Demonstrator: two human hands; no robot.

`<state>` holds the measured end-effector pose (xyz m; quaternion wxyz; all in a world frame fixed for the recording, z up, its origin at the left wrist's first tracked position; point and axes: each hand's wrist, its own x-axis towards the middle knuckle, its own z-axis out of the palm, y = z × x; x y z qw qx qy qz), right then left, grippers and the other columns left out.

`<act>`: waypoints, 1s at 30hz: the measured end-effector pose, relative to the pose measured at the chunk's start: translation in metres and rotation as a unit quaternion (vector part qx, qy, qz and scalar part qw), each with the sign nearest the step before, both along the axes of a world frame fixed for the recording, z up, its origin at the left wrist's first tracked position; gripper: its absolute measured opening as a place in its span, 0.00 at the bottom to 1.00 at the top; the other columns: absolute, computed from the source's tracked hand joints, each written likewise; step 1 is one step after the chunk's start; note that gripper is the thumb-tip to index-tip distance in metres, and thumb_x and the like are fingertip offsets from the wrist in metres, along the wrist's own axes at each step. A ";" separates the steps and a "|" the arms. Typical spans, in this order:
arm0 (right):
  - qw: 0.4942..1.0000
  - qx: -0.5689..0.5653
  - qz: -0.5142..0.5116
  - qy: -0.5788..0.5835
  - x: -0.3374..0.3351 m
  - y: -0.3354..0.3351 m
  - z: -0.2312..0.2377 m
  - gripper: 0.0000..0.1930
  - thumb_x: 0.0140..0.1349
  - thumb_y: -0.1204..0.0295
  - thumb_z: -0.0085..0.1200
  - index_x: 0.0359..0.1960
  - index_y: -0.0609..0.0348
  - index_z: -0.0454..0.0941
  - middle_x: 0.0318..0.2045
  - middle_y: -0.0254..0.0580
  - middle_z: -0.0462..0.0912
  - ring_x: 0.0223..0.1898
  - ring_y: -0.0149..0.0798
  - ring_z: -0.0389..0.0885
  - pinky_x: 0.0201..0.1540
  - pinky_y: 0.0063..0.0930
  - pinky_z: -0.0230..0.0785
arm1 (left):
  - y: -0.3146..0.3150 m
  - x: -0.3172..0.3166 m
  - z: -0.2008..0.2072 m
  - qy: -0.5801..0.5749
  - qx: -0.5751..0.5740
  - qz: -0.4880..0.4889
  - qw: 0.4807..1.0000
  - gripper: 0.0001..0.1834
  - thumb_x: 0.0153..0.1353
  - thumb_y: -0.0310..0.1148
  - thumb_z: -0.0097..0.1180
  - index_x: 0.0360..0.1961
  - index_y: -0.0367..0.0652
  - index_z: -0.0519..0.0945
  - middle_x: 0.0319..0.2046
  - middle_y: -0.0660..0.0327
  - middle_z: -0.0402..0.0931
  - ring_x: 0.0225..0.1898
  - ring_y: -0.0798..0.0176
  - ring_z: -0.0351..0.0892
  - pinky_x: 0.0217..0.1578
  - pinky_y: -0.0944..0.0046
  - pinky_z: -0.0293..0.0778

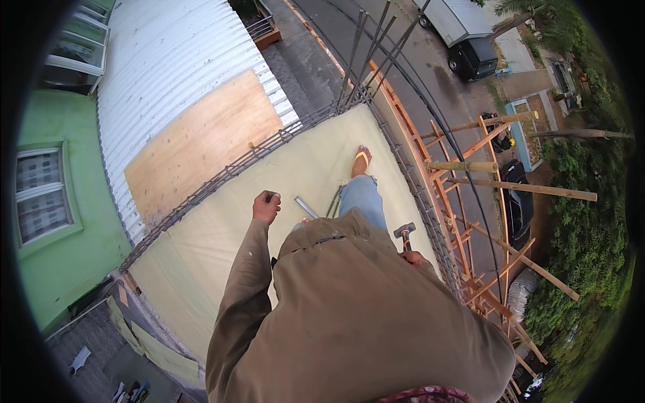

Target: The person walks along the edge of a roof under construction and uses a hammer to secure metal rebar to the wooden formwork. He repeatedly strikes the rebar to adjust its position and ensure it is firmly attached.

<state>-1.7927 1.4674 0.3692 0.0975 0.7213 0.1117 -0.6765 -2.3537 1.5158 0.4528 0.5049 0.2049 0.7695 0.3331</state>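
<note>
My right hand (414,258) is closed round the handle of a hammer (405,232) with a dark metal head and a partly orange handle, held beside my hip. My left hand (267,207) is raised at my left with its fingers curled. Whatever may be inside it is too small to make out. Below me spreads a pale yellow sheet (222,195), and my sandalled foot (361,161) stands on it. A flat metal bar (307,206) and some dark rods (334,201) show near my legs, partly hidden by my body.
Tied rebar cages (228,171) edge the sheet, and upright rebar (366,57) rises at the far corner. Wooden and bamboo scaffolding (463,166) stands to the right, with cables passing over the road (437,87) below. A corrugated roof (175,54) with a plywood board (208,138) lies at left.
</note>
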 end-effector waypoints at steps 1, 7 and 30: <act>0.999 0.003 0.032 -0.029 -0.002 0.036 0.007 0.12 0.57 0.72 0.57 0.17 0.59 0.73 0.13 0.38 0.72 0.11 0.35 0.69 0.16 0.34 0.64 | 0.018 0.013 -0.007 0.002 -0.010 -0.009 1.000 0.12 0.60 0.35 0.57 0.35 0.34 0.78 0.26 0.59 0.79 0.23 0.68 0.77 0.25 0.67 0.74; 0.958 0.066 0.280 -0.002 0.025 0.236 0.004 0.12 0.53 0.72 0.59 0.17 0.65 0.75 0.15 0.43 0.77 0.14 0.36 0.75 0.16 0.34 0.66 | 0.145 0.079 0.024 0.022 -0.021 -0.041 0.999 0.13 0.60 0.36 0.57 0.34 0.34 0.79 0.26 0.59 0.79 0.24 0.69 0.76 0.27 0.67 0.74; 0.937 0.070 0.337 0.067 -0.268 0.502 0.108 0.10 0.57 0.72 0.59 0.32 0.63 0.69 0.18 0.38 0.71 0.15 0.33 0.74 0.16 0.28 0.68 | 0.268 0.064 -0.041 -0.042 -0.020 -0.073 0.996 0.15 0.59 0.39 0.59 0.39 0.38 0.80 0.35 0.53 0.82 0.37 0.55 0.82 0.41 0.58 0.75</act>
